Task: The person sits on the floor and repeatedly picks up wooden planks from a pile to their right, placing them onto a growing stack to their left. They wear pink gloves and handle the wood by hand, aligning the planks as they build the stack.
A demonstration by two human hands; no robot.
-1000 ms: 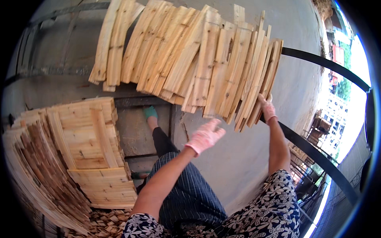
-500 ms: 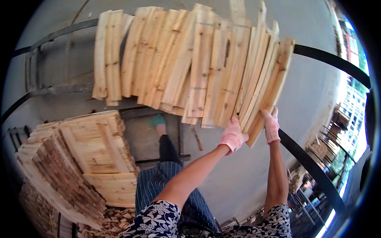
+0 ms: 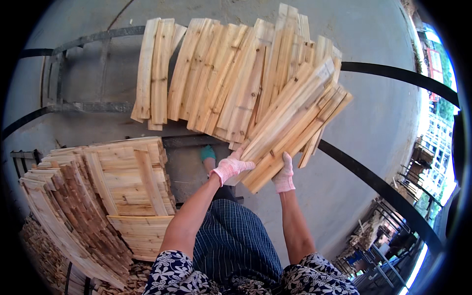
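Note:
Both my hands wear pale pink gloves and grip a bundle of several light wooden planks (image 3: 295, 125), tilted with its near end toward me. My left hand (image 3: 232, 168) wraps the left side of that near end. On the opposite edge, my right hand (image 3: 284, 175) presses with its thumb up along the wood; its other fingers are partly hidden. The bundle's far part overlaps more loose planks (image 3: 211, 78), which lie side by side in a row across a dark metal frame.
Dark metal rails (image 3: 378, 182) curve across the grey floor (image 3: 265, 231). At the lower left stands a tall stack of wooden panels (image 3: 130, 179), with small wood pieces below it. A teal shoe (image 3: 208, 152) shows near the frame. Timber and racks line the far right.
My hands have moved left and toward me, gathering several planks from the row's right end into a bundle. The bundle now slants across the remaining planks.

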